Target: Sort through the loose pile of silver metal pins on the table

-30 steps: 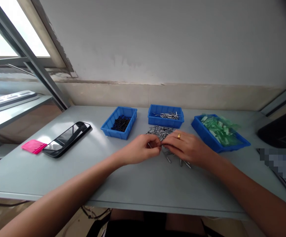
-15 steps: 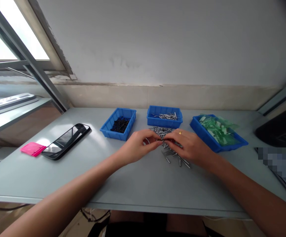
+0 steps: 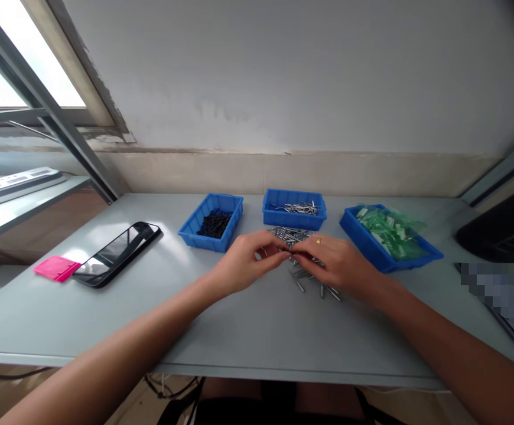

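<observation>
Steel pins [image 3: 303, 274] lie loose on the desk [image 3: 257, 330]; left hand [image 3: 244, 264] and right hand [image 3: 334, 262] pinch one together, and a slip could scatter them.

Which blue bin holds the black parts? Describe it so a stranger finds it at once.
On the grey table, three blue bins stand in a row before the wall. Take the leftmost bin, nearest the black phone. It alone holds dark pieces; the middle bin holds silver pins, the right bin green bags.

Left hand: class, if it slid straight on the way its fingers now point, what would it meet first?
The left hand points rightward at the right hand; their fingertips already meet over the loose pile of silver metal pins, so it probably meets the right hand first.
</observation>
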`<state>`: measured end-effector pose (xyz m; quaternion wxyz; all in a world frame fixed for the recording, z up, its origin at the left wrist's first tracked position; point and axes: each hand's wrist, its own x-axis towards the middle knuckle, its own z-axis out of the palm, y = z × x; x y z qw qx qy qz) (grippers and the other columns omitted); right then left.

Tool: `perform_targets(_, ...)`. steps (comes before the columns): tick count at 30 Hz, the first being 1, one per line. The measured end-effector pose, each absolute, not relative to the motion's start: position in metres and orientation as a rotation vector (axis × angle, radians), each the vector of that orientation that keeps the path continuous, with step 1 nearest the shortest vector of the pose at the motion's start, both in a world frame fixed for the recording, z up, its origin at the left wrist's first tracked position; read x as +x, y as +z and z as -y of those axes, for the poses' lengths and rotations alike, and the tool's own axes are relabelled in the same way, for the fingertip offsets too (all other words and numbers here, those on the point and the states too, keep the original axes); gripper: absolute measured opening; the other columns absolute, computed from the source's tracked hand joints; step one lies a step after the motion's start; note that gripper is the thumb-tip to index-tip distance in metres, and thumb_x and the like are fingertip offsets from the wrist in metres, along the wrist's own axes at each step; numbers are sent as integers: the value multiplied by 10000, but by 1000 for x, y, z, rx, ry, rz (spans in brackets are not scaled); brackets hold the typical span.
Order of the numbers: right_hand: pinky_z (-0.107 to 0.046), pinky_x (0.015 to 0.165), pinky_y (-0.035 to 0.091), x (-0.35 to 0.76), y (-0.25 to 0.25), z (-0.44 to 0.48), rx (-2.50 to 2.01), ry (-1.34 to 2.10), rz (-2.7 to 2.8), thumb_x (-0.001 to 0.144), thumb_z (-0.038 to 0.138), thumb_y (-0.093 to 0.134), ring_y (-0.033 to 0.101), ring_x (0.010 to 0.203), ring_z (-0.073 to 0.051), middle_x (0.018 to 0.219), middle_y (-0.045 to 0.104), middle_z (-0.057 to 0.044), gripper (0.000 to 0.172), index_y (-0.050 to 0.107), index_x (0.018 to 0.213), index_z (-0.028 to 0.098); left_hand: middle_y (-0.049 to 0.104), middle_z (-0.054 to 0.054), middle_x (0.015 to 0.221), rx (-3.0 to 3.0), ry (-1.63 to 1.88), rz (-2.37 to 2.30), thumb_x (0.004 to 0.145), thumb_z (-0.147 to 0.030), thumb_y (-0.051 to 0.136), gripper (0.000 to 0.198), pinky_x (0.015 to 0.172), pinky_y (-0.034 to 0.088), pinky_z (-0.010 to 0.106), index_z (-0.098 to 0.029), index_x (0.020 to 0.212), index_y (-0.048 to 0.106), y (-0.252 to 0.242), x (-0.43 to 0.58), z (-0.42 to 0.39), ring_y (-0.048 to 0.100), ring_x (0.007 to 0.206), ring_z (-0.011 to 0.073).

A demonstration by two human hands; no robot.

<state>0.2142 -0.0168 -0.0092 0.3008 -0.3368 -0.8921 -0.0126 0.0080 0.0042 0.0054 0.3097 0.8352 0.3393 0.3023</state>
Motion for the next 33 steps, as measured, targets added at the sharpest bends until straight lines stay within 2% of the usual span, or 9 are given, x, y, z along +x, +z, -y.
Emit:
perform_targets(13, -272, 635, 424, 215, -10, 15, -883, -69, 2321, 898, 218, 462, 569, 698, -151, 762, 628, -31, 132, 570, 954, 167, 608, 15, 765, 2263, 836, -872, 832, -257, 576, 154, 661, 476, 234, -161, 939, 633, 3, 6, -5, 566, 695, 112)
perform_targets(23, -277, 636, 423, 212, -6, 18, -891, -70, 2350, 903, 216, 451, 576, 704, -160, 761, 641, -33, 145, 584, 923, 162, 593, 3, 740, 2292, 810, -883, 848, -265, 554, 133, 617, 449, 218, -162, 907, 616, 4, 5, -5, 554, 680, 107)
perform_targets(33, -279, 638, 422, 212, -8, 18, -872, -43, 2407, 908, 238, 453, 574, 707, -166, 762, 641, -42, 172, 603, 906, 155, 619, 24, 805, 2247, 844, -840, 844, -233, 542, 109, 663, 478, 229, -154, 867, 613, 5, 7, -3, 570, 729, 116)
